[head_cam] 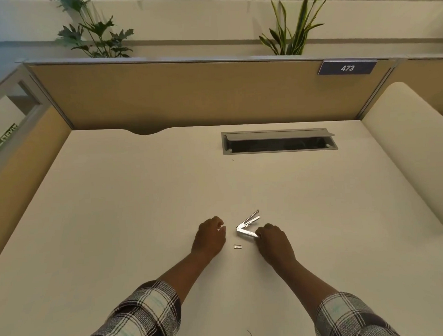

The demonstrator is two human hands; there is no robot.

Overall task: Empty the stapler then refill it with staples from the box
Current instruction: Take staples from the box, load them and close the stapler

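A small silver stapler [247, 226] lies on the cream desk [141, 195], hinged wide open in a V with its hinge pointing left. My right hand [274, 241] grips the end of the stapler's lower arm. My left hand [209, 235] rests just left of the stapler, fingers curled, with something small and pale pinched at the fingertips; what it is cannot be told. A short strip of staples [237, 246] lies on the desk between my hands. No staple box is in view.
A grey cable hatch [279, 141] is set into the desk at the back right. Tan partition panels [187, 93] close off the back and left sides. A cream padded divider [413, 146] runs along the right edge. Plants stand behind the partition.
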